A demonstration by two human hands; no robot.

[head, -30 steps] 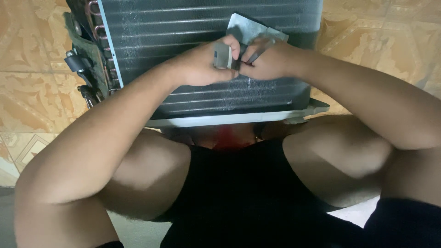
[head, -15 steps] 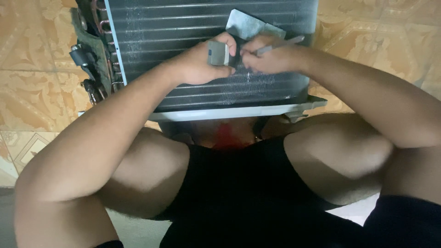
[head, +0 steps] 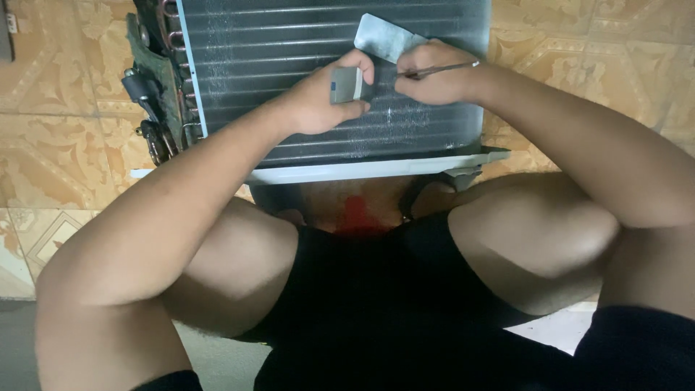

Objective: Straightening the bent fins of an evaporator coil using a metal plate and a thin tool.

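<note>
On top of the finned coil (head: 318, 80), lying flat over a patterned tile floor (head: 65, 108), both hands are working close together. Left hand (head: 326, 98): fingers curling round and pinching a small grey block (head: 346, 85) (thumb underneath, fingertips over its upper edge), holding it against the fins. Right hand (head: 434, 72): fingers pressed together in a closed grip, holding a thin metal tool (head: 438, 69) that is pointing sideways along the knuckles. Flat silver plate (head: 384, 38): resting on the coil just beyond the right hand, partly hidden by it. Copper pipe bends and wiring (head: 156, 94): running along the coil's left edge. Knees and black shorts (head: 376, 304) are filling the foreground.
</note>
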